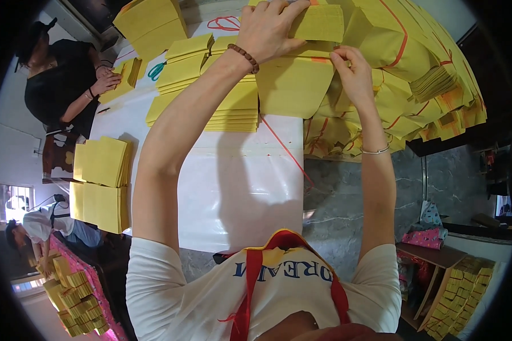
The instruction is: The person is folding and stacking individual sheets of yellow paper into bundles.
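At the top of the frame, the left hand [270, 29] spreads thumb and fingers wide over yellow paper [296, 82]; the right hand [354, 73] has thumb and forefinger near its edge, grip unclear. String-tied bundles [424, 42] at upper right look finished; stacks [233, 108] left of centre seem untied.

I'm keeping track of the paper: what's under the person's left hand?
Rectangular yellow paper shows beneath the bare left hand, reaching out to its right. Whatever lies directly under the palm is covered and cannot be seen.
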### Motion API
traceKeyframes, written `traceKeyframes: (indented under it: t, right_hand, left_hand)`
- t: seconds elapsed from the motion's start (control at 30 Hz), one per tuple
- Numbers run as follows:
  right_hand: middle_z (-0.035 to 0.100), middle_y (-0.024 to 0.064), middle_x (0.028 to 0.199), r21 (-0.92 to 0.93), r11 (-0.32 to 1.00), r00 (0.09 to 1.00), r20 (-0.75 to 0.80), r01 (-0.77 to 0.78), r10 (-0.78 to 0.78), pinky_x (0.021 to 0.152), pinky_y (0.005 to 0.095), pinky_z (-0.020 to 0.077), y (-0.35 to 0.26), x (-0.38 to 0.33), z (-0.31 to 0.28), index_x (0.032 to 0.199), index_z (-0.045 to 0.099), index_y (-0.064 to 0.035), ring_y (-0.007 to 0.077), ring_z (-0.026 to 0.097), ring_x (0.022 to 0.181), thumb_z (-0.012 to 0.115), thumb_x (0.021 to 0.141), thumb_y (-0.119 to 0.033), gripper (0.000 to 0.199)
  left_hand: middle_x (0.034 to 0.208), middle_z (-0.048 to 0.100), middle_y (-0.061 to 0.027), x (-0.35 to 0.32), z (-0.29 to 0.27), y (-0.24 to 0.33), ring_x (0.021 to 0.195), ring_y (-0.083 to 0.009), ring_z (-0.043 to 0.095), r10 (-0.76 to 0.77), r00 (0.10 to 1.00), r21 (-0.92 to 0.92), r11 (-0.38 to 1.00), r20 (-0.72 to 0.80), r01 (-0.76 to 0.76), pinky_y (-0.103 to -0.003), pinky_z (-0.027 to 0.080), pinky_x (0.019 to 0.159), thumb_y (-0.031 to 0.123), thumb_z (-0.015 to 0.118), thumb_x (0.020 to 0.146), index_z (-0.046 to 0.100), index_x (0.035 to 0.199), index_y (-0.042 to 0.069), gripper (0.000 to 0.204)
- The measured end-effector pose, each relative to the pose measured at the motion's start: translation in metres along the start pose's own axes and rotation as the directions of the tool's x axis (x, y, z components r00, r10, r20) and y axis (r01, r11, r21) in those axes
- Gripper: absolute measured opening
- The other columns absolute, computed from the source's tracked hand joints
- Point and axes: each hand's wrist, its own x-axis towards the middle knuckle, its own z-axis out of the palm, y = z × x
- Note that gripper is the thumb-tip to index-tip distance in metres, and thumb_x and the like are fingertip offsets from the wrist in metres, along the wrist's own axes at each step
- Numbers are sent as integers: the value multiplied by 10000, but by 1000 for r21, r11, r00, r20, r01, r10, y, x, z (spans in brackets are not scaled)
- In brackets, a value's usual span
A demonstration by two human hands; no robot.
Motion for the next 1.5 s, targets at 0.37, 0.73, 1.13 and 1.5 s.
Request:
traceKeyframes:
  t: [0.37, 0.73, 1.13, 1.5]
  right_hand:
    - [546, 126, 830, 273, 961, 994, -82, -49, 74, 648, 320, 432, -5, 13, 11, 876, 573, 39, 222, 547, 707, 569, 862, -185, 225]
    - [563, 64, 849, 238, 971, 991, -127, -17, 48, 670, 261, 421, 1, 14, 15, 868, 576, 39, 149, 516, 703, 581, 862, -173, 212]
    - [505, 159, 1115, 888, 214, 851, 282, -406, 443, 806, 332, 504, -1, 26, -6, 1199, 388, 18, 238, 578, 976, 475, 936, -273, 402]
    - [573, 37, 1042, 591, 743, 941, 86, -313, 327, 817, 241, 418, 31, -12, 12, 1074, 574, -9, 98, 544, 913, 643, 817, -188, 321]
  left_hand:
    - [994, 562, -27, -7, 23, -9, 925, -228, 525, 104, 969, 65, 994, -222, -91, -397, 363, 717, 446, 743, 597, 454, 1244, 262, 732]
    - [1059, 495, -67, -12, 36, -16, 963, -256, 475, 158, 984, 254, 958, -85, -132, -413, 345, 747, 402, 756, 584, 332, 1351, 341, 878]
    - [1068, 483, -123, 10, -3, -2, 974, -319, 480, 93, 994, 182, 978, 57, -102, -445, 391, 774, 198, 757, 575, 287, 1388, 190, 938]
    - [1093, 476, -120, -4, 5, 7, 987, -292, 475, 135, 981, 219, 962, 142, -164, -425, 383, 761, 249, 764, 605, 311, 1384, 216, 902]
